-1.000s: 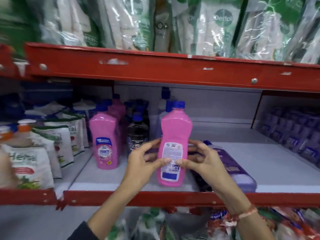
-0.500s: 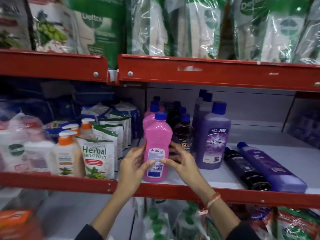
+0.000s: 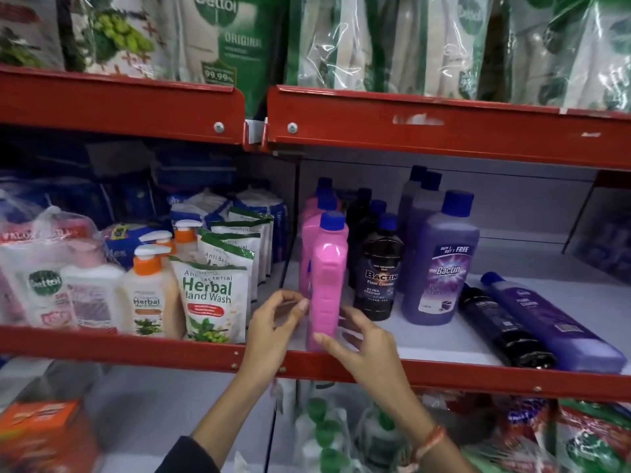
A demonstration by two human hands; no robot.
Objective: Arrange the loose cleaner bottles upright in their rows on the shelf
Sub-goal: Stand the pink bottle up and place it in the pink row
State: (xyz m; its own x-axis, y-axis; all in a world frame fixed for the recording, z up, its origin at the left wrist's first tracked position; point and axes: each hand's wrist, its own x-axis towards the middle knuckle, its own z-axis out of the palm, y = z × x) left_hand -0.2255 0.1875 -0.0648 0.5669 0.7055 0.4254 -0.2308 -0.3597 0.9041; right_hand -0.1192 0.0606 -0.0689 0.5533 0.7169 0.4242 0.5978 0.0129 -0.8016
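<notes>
A pink cleaner bottle (image 3: 327, 285) with a blue cap stands upright at the front of the pink row, its narrow side toward me. My left hand (image 3: 273, 331) touches its lower left edge with the fingertips. My right hand (image 3: 358, 346) wraps its base from the right and front. Beside it stand a black Bactin bottle (image 3: 378, 278) and a purple Bactin bottle (image 3: 440, 268), each heading a row. A black bottle (image 3: 502, 327) and a purple bottle (image 3: 553, 319) lie flat on the white shelf (image 3: 426, 339) to the right.
Herbal hand wash pouches (image 3: 213, 298) and pump bottles (image 3: 150, 295) fill the shelf bay to the left. A red shelf lip (image 3: 478, 375) runs along the front. Dettol refill packs (image 3: 225, 39) hang over the red upper shelf. More goods sit below.
The pink bottle went from the middle of the shelf to the front of the pink row and has been turned, its label no longer facing me. My view shifted left.
</notes>
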